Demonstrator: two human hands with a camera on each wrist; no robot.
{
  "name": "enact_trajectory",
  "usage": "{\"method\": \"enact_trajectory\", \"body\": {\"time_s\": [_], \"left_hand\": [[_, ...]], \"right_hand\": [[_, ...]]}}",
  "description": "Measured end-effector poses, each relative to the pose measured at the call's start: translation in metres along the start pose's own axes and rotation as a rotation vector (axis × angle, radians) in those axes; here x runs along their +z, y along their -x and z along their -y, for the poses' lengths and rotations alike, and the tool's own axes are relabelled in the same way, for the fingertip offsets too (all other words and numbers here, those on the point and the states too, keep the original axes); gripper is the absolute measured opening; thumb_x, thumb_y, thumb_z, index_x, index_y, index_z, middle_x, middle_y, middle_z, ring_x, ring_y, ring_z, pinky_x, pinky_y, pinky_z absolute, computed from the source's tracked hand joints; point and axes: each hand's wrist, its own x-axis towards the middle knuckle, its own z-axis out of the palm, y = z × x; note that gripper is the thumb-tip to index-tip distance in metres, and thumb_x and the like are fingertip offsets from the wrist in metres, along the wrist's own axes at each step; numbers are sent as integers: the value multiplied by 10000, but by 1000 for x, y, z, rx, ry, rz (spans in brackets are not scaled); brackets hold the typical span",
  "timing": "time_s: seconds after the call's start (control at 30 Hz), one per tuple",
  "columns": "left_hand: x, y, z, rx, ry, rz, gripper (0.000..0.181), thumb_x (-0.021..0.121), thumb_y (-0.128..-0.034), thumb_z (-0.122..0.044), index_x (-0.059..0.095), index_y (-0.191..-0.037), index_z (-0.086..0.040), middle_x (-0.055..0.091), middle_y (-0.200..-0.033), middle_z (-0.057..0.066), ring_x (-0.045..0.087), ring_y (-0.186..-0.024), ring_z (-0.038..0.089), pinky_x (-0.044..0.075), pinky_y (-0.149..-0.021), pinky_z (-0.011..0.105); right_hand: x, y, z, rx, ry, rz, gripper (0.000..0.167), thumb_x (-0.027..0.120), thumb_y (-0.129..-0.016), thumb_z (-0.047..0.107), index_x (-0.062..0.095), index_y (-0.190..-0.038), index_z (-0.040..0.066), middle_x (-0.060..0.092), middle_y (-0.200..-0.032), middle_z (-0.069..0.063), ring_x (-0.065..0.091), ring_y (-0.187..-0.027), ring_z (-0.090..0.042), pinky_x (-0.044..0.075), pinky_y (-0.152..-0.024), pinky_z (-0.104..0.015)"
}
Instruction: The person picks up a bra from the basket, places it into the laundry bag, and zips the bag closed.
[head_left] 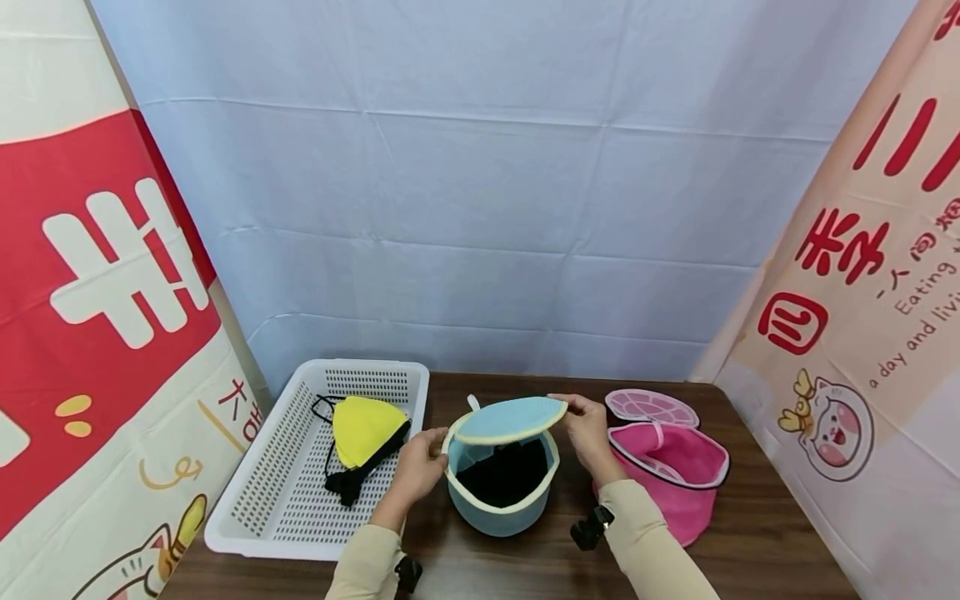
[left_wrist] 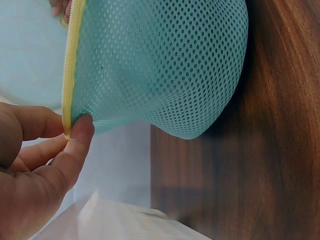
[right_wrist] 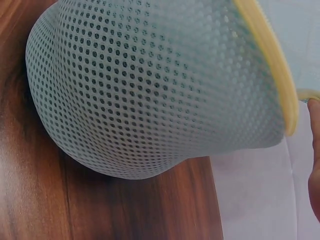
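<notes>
A light blue mesh laundry bag [head_left: 498,521] with a yellow zippered rim stands on the table in front of me, its round lid [head_left: 510,418] tilted partly up. Black cloth [head_left: 510,475] lies inside. At the bag's left, my left hand [head_left: 418,465] pinches the rim between thumb and fingers; the left wrist view shows this yellow zipper edge [left_wrist: 71,75] up close. My right hand [head_left: 590,432] holds the lid's right edge, above the bag body. Only part of a finger [right_wrist: 314,145] shows in the right wrist view, at the lid's yellow edge.
To the left sits a white perforated basket [head_left: 251,521] holding a yellow garment [head_left: 363,429] with black trim and cords. On the right, near my forearm, stands a pink mesh bag [head_left: 678,504] with its lid [head_left: 652,407] folded back. A pale curtain [head_left: 480,208] hangs behind the table.
</notes>
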Motion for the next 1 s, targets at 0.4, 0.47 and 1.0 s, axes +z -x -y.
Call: {"method": "enact_trajectory", "body": {"time_s": [0.4,0.47,1.0], "left_hand": [[-1,-2,-1,-3,35,21,310,558,-823,96,605,-1129,86,623,-892,143,578,-749,188,478,-617,279],[-1,-3,-1,-1,45,18,300,558,-825,97,612,-1120,82,620,-879,134,572,-739,183,474,-608,275],[-2,-3,1,7,108,20,262,543,-847,105,623,-1096,96,634,-864,113,586,-736,203,484,-578,263]], "right_hand": [[-9,3,-21,-33,-87,92,62,741,-752,-9,710,-789,30,665,-757,-107,651,-644,-140,523,-584,-255],[-10,4,-23,-37,-118,114,65,733,-755,-10,713,-803,28,669,-768,-87,657,-655,-159,526,-588,-264],[-5,15,15,33,66,85,149,671,-761,-129,641,-897,-180,681,-810,-131,555,-626,-102,462,-552,-204]]}}
